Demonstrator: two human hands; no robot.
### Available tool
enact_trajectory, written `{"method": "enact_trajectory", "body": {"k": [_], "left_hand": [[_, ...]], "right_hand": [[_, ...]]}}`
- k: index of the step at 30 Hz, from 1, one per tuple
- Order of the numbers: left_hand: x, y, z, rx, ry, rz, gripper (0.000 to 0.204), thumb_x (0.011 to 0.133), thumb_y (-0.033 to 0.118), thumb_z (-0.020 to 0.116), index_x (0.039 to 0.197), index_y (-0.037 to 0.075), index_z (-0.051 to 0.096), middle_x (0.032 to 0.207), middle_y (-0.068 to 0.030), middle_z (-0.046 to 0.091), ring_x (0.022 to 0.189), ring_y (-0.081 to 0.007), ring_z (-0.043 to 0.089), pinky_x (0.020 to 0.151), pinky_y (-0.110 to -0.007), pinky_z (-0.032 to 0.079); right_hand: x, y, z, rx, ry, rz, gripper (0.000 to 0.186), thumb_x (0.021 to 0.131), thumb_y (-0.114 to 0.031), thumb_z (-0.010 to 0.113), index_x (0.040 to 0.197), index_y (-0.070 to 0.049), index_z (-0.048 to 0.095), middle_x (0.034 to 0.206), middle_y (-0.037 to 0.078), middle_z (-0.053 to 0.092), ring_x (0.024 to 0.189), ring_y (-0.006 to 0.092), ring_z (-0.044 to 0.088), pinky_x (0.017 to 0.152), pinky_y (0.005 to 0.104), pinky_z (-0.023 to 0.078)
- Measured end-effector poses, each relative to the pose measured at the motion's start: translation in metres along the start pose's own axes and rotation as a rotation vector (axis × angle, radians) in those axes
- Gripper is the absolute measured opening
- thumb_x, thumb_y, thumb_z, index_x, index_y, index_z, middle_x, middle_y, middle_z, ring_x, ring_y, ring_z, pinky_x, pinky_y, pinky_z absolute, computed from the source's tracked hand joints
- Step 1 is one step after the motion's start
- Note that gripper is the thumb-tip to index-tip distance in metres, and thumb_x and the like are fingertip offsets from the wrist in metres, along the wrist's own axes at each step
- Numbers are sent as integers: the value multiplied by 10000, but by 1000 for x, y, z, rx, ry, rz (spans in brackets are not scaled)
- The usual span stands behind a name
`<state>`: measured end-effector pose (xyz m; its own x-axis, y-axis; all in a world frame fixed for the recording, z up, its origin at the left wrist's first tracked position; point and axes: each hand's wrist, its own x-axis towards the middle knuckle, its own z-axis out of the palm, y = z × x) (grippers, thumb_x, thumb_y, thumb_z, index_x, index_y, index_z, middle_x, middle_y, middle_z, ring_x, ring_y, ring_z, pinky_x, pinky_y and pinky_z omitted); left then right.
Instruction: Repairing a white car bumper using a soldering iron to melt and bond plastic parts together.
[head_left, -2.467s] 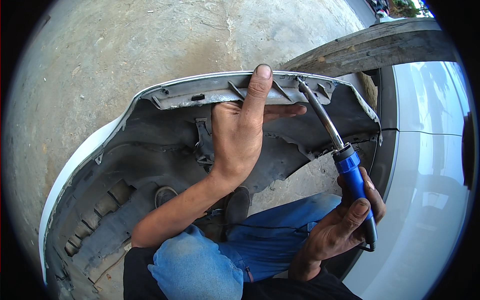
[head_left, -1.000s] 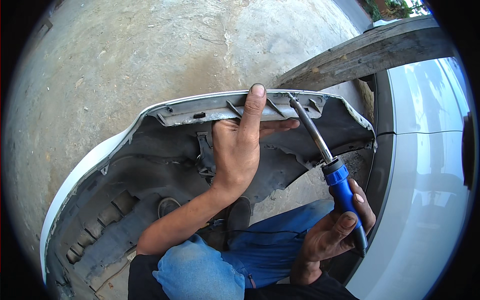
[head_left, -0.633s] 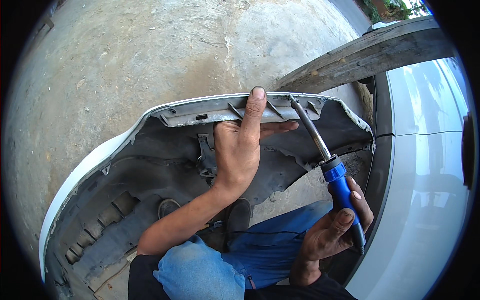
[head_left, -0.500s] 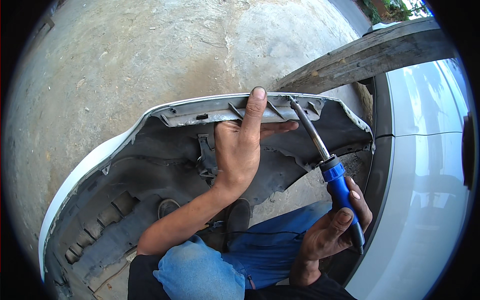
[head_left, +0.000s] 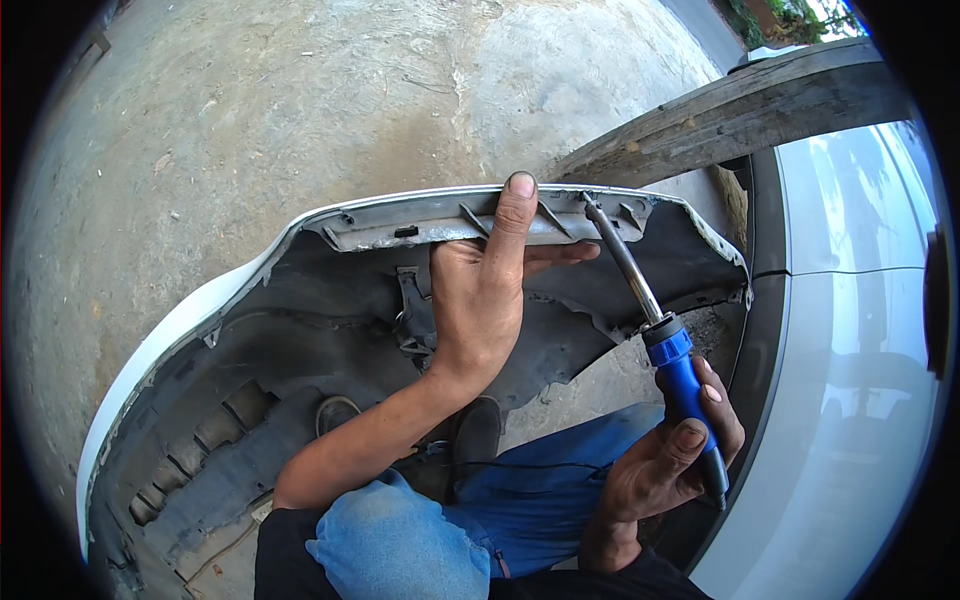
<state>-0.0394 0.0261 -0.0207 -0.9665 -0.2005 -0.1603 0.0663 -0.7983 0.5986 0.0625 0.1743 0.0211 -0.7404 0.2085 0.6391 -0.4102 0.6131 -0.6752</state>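
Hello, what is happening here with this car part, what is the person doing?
A person sits over a detached car bumper, its dark inner side facing up, on a concrete floor. The left hand presses flat on the bumper's upper edge, one finger stretched over the rim. The right hand grips the blue handle of a soldering iron; its metal tip touches the rim next to the left hand's fingers. A white car body stands at the right.

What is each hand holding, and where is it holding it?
The right hand grips a soldering iron by its blue handle. The left hand presses the bumper near its top edge.
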Motion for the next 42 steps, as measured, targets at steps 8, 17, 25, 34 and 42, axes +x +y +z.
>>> {"method": "enact_trajectory", "body": {"k": [8,17,25,34,42], "left_hand": [[1,-3,-2,12,-4,-2,463,1042,304,561,847,-106,655,843,-173,693,766,-261,742,709,-347,650],[1,-2,-3,17,-11,5,458,1042,303,561,841,-99,653,850,-176,693,772,-263,742,707,-356,653],[2,-6,-6,37,-25,33,457,1043,325,544,932,-103,661,889,-199,709,790,-280,745,748,-378,650],[5,-5,-4,-20,-34,50,401,1042,265,557,918,-107,643,903,-162,670,807,-241,731,723,-390,671],[4,-5,-4,-22,-42,57,399,1045,264,552,935,-108,646,920,-159,671,817,-229,723,735,-390,668]], "right_hand": [[0,0,0,0,-5,12,353,983,-387,624,1129,-73,558,1118,201,669,1132,318,643,1057,497,464],[0,-1,1,5,-6,4,350,985,-380,623,1128,-67,555,1114,203,669,1126,314,644,1057,496,463],[0,-1,1,-2,-9,30,357,982,-385,626,1121,-62,560,1110,215,668,1117,311,648,1048,493,467],[5,-6,3,-49,-15,21,352,982,-395,624,1100,-70,564,1090,206,675,1086,303,658,1027,478,481],[6,-7,2,-70,-19,18,363,983,-404,620,1097,-63,563,1077,208,674,1080,301,659,1020,475,489]]}}
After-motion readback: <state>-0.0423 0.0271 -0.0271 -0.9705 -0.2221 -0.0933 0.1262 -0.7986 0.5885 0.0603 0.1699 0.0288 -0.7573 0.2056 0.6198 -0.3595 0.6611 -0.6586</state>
